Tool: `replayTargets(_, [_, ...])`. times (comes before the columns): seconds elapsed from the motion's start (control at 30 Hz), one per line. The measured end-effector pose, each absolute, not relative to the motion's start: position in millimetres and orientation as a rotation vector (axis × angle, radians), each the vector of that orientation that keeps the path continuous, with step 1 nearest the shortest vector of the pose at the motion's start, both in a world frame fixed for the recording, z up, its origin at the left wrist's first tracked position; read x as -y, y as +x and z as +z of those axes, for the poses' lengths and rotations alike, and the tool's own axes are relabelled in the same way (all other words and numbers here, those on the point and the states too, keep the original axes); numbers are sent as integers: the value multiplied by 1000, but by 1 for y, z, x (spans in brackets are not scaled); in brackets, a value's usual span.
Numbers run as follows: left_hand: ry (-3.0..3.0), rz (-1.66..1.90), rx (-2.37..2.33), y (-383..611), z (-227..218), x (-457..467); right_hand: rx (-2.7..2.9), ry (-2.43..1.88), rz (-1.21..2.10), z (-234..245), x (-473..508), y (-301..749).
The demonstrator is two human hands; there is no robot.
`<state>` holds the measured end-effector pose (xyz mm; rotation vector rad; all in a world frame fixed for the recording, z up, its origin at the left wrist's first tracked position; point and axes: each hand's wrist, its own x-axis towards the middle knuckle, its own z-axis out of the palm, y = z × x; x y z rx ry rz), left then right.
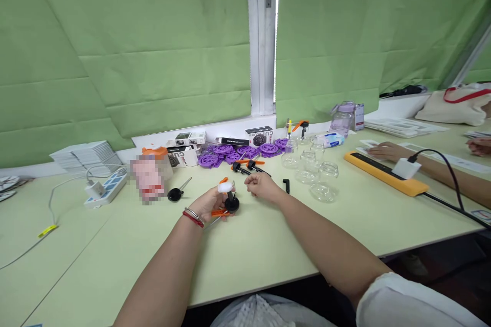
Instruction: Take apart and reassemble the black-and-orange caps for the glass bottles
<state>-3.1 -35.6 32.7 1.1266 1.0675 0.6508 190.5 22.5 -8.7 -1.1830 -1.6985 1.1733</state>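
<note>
My left hand is closed round a black pump sprayer head with an orange part and a white tip, held just above the pale green table. My right hand hovers a little to the right of it, fingers curled together; what they hold, if anything, I cannot make out. More black and orange sprayer heads lie just beyond my hands. A loose black pump head lies to the left.
Several clear glass jars stand to the right. Purple round parts and small boxes line the window sill. A white power strip sits left, an orange one right, where another person's hand rests.
</note>
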Motion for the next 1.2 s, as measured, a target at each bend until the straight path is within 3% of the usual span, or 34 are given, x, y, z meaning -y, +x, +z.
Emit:
replayTargets(0.2, [1136,632,-1070,-3,33,35,1559,-786,1518,-6,-9,179])
replayTargets(0.87, [1191,629,-1077,0,27,32,1894,-598,1199,9,0,174])
replayTargets(1.2, [1184,628,-1077,-1,27,32,1856,-525,1374,8,-3,174])
